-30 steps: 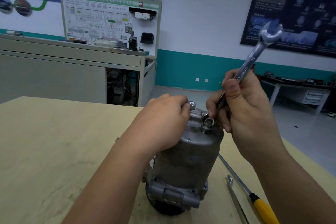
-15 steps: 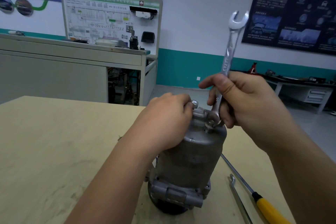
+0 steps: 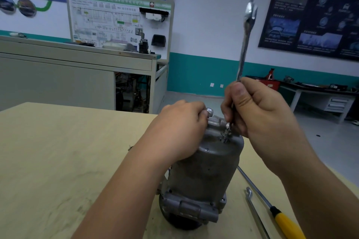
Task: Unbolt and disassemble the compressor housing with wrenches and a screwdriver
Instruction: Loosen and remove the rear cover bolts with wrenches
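Compressor (image 3: 204, 170) is standing upright on counter (image 3: 58, 151), still in one piece. Left hand (image 3: 180, 128) is gripping its top, fingers curled round. Right hand (image 3: 258, 112) fingers are pinching wrench (image 3: 245, 44), working a bolt (image 3: 226, 134) that's partly out; 2nd bolt (image 3: 209, 111) still seated. Vs 1 s ago, wrench is swinging from right-leaning to approx upright.

Lighting's dim, flat and kinda bluish here, with only soft shadows on the table (image 3: 58, 151). Top of my wrench (image 3: 244, 44) is smeared with blur, and the wide lens bends the edges.
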